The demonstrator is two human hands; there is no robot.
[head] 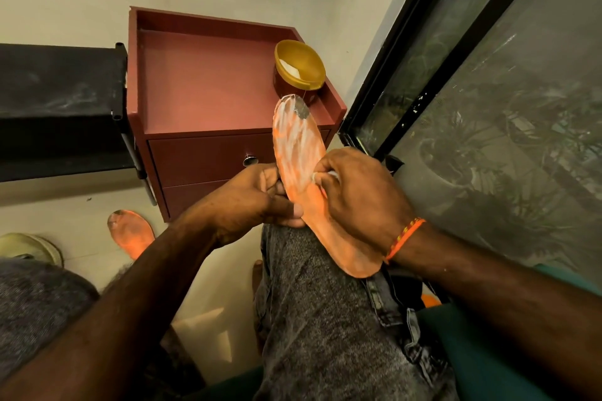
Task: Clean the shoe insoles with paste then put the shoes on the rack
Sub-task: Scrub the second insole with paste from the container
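Head view: orange insole (301, 169) between both gripping hands, on knee.

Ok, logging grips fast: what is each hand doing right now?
Left hand: grips the orange insole by its edge.
Right hand: pinches a small white wad against the insole.

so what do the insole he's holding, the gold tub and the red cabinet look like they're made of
Orange insole: thin foam or fabric-faced foam, matte; it bends over the knee, and its worn tip shows a grey patch. White paste streaks its upper half.
Gold tub: probably plastic, with a smooth, slightly glossy rim.
Red cabinet: painted or laminated board, with an even satin surface and square edges. The core cannot be seen.
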